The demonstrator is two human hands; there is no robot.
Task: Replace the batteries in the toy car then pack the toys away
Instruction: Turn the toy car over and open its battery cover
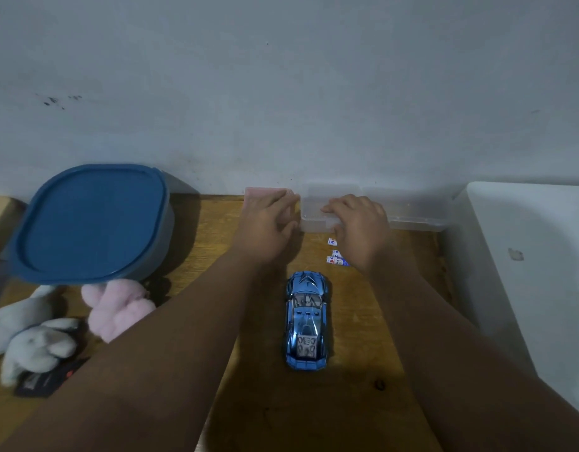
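A shiny blue toy car [306, 321] stands on the wooden table [356, 402], between my forearms. A few small batteries [336, 257] lie just beyond it, partly under my right wrist. A clear plastic box [412, 210] sits against the wall. My right hand [359, 226] grips the box's left end, with curled fingers on top and the thumb at its front edge. My left hand [268, 226] lies with straight fingers on a pink flat thing [255, 192] beside the box, its thumb by the box's left side.
A round-cornered container with a blue lid [92, 223] stands at the left. In front of it lie a pink plush toy [118, 308], a white plush rabbit [33, 344] and a black tag [43, 381]. A large white bin [535, 272] fills the right side.
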